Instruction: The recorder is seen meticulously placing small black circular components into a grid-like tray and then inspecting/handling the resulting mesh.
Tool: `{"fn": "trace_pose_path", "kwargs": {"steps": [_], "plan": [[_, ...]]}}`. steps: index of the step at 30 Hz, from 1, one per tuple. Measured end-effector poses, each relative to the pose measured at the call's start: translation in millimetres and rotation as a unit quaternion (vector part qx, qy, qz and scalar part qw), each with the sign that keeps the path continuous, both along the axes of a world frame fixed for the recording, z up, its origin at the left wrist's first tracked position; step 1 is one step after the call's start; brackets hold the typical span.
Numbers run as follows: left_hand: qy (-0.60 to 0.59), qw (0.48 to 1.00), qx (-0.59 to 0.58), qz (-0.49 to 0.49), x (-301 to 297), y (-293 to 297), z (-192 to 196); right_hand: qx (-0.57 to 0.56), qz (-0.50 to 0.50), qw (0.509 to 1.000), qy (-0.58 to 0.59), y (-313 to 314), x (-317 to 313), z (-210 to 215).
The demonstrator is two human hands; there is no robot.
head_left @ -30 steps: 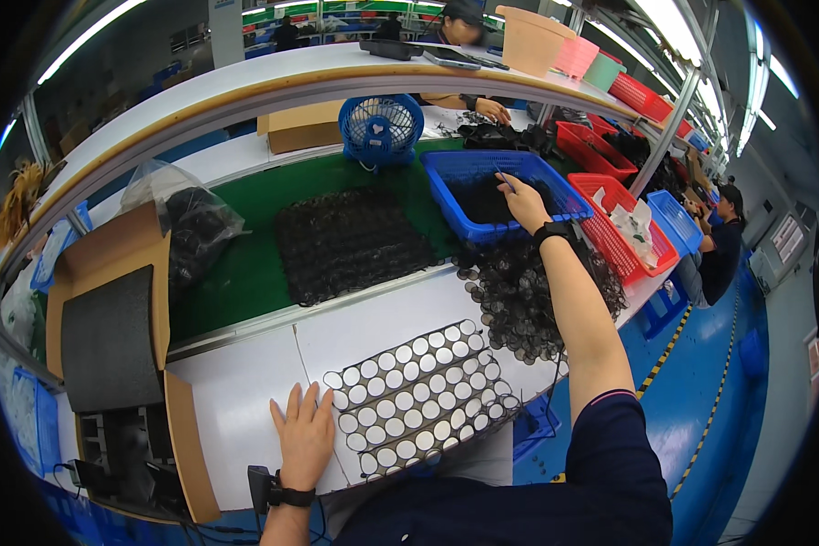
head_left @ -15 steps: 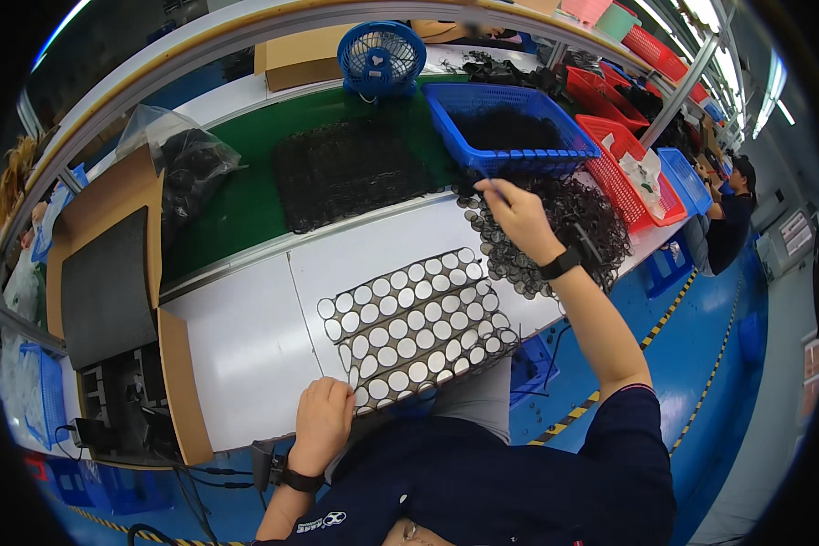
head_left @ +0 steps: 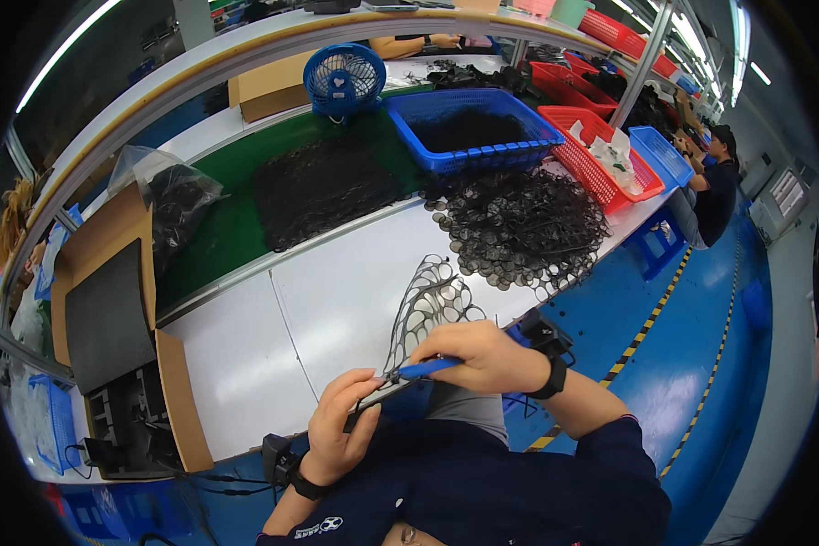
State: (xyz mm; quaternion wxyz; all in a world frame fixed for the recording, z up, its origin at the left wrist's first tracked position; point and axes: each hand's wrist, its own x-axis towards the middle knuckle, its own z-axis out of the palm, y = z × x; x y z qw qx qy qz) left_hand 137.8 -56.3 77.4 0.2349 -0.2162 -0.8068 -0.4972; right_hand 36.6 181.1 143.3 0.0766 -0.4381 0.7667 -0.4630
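Tray of round cells (head_left: 427, 309) is now off the desk (head_left: 336, 309), tilted up at its near edge. Left hand (head_left: 336, 428) pinches the tray's lower corner; right hand (head_left: 482, 357), back from the blue basket (head_left: 468, 127), grips a blue-handled tool (head_left: 425, 368) against it. Work moves to the lifted tray.

Two hands are counted: left hand (head_left: 336, 426), right hand (head_left: 478, 357). One grey ringed sheet (head_left: 425, 314) and one blue-handled tool (head_left: 425, 369) are held. Two blue baskets (head_left: 468, 136) (head_left: 660, 155), two red baskets (head_left: 600, 164) (head_left: 564, 80), one blue fan (head_left: 344, 79) and one loose pile of black rings (head_left: 518, 227) are listed.
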Motion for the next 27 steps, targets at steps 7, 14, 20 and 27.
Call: {"fn": "trace_pose_path", "kwargs": {"steps": [7, 14, 20, 27], "plan": [[-0.054, 0.984, -0.117, 0.121, 5, -20, -46, -0.137, -0.417, 0.898, -0.006, 157, -50, 100], [-0.070, 0.959, -0.178, 0.207, 6, -29, -88, -0.113, -0.499, 0.841, 0.174, 307, -155, 121], [-0.050, 0.929, -0.277, 0.239, 5, -25, -88, 0.004, -0.546, 0.802, 0.243, 275, -213, 80], [-0.043, 0.925, -0.287, 0.244, 1, -23, -93, 0.234, -0.408, 0.857, 0.212, 180, -230, -88]]}}
